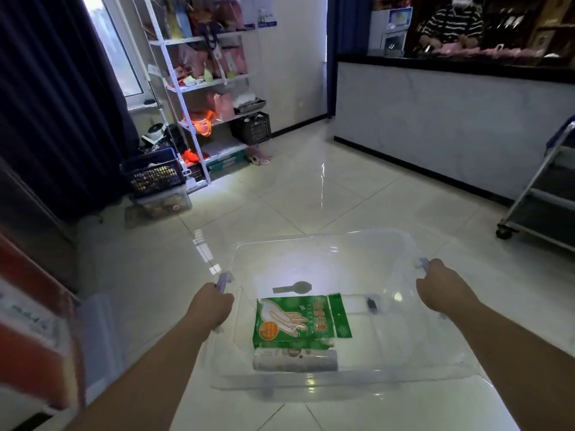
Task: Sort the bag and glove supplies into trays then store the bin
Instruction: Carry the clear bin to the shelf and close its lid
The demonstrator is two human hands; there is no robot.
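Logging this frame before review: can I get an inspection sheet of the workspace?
Surface: glossy tiled floor; no table in view.
Job's things: clear bin carried above the floor; inside lie a green glove pack and a roll touching its near edge.
Clutter: a small dark piece also in the bin; what it is cannot be told.
Hands: left hand grips the bin's left handle, right hand grips the right one.
Cables: nothing seen.
Surroundings: shelf rack with pink bags, dark crates on the floor, counter with a person behind, wheeled cart at right.
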